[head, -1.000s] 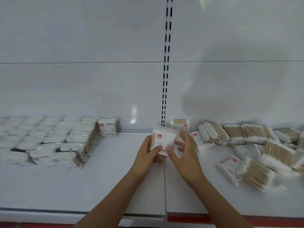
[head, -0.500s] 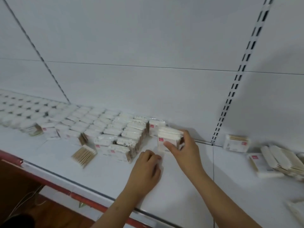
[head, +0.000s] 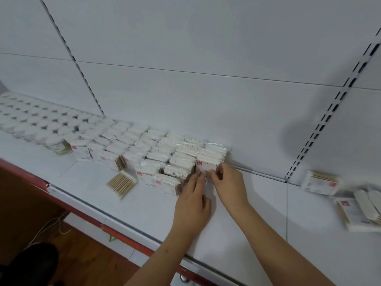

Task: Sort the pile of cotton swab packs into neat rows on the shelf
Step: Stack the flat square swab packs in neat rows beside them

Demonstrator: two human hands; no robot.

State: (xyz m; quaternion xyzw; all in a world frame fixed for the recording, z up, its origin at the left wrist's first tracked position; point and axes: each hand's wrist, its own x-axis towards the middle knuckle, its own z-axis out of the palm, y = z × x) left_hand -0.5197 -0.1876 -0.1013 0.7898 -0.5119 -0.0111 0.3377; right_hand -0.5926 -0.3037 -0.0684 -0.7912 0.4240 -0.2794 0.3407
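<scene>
Upright cotton swab packs (head: pixel 148 149) stand in several rows across the white shelf (head: pixel 144 205), white tips up. At the right end of the rows stands one pack with a red label (head: pixel 207 165), close to the back wall. My right hand (head: pixel 228 184) pinches this pack's lower right edge with curled fingers. My left hand (head: pixel 192 201) lies flat on the shelf in front of it, its straight fingers touching the pack's lower left side. One pack (head: pixel 122 183) lies flat and alone in front of the rows, wooden sticks showing.
Loose packs (head: pixel 319 182) and a small heap (head: pixel 362 211) lie on the shelf to the right. Round white tubs (head: pixel 31 120) fill the far left. The shelf's red front edge (head: pixel 115 230) runs diagonally; below are a wooden floor and a dark shoe (head: pixel 31 263).
Both hands carried the pack from the shelf's middle leftward to the end of the rows. The right hand set it upright there, and the left hand came up against it.
</scene>
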